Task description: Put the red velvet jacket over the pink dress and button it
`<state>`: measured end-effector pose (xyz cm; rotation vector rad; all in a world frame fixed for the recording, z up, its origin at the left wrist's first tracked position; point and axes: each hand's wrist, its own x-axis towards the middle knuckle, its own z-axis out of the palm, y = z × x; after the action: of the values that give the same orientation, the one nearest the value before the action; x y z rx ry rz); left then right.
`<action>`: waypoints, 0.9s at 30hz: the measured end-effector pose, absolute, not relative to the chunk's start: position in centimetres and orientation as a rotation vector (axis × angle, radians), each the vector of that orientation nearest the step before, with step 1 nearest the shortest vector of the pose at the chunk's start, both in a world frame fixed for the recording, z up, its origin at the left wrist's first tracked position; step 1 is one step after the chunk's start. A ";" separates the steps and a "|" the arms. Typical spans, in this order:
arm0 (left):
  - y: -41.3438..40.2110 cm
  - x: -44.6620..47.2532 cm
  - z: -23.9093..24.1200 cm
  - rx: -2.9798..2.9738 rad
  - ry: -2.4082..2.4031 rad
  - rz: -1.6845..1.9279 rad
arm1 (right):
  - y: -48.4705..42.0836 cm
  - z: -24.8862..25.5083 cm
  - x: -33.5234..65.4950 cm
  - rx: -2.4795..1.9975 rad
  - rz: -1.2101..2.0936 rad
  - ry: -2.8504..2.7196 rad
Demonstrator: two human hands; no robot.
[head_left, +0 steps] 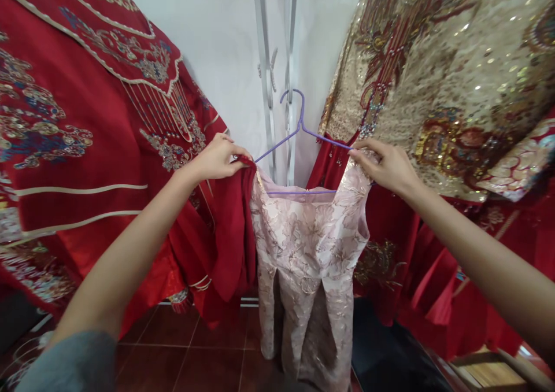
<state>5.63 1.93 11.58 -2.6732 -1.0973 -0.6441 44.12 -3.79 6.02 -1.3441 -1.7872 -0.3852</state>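
Observation:
A sleeveless pale pink dress [303,230] with a floral brocade pattern hangs upright on a purple hanger [299,123] in front of me. My left hand [217,158] is closed in a pinch at the hanger's left end, gripping the edge of a dark red garment [236,224] beside the dress's shoulder. Whether those fingers also hold the dress strap, I cannot tell. My right hand [385,163] pinches the dress's right shoulder strap together with the hanger's right end. The hanger's hook shows in front of a metal rack post.
Red embroidered garments [104,91] fill the left side. A gold sequined garment [399,80] hangs at the right above red skirts. Metal rack posts [264,51] stand against a white wall [208,33]. Red tiles [165,351] cover the floor, with a black object [390,351] at lower right.

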 end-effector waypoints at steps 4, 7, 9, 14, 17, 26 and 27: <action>2.6 4.8 10.1 -2.769 -1.117 -0.729 | -2.8 5.1 44.2 -1.259 -0.303 -1.783; 2.9 0.8 9.2 -2.742 -1.295 -0.816 | -1.4 4.1 44.3 -1.205 -0.207 -1.799; 3.3 -2.3 8.9 -2.614 -1.549 -0.802 | -0.6 3.7 44.4 -1.182 -0.174 -1.782; 4.5 -4.9 8.1 -2.284 -1.950 -1.147 | 0.5 3.6 44.7 -1.122 -0.101 -1.752; 5.2 -1.1 7.5 -2.348 -2.063 -1.422 | 0.4 3.8 44.6 -1.107 -0.001 -1.770; 5.3 11.8 9.4 -2.862 -1.694 -2.165 | -0.3 7.2 46.5 -1.209 0.601 -1.829; 5.5 12.3 9.7 -2.877 -1.639 -2.223 | -0.3 7.9 46.5 -1.239 0.754 -1.839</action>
<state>12.27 5.54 9.72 -2.8774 -1.6386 -2.2229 46.53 -0.27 7.93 -1.2385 -1.8385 0.7536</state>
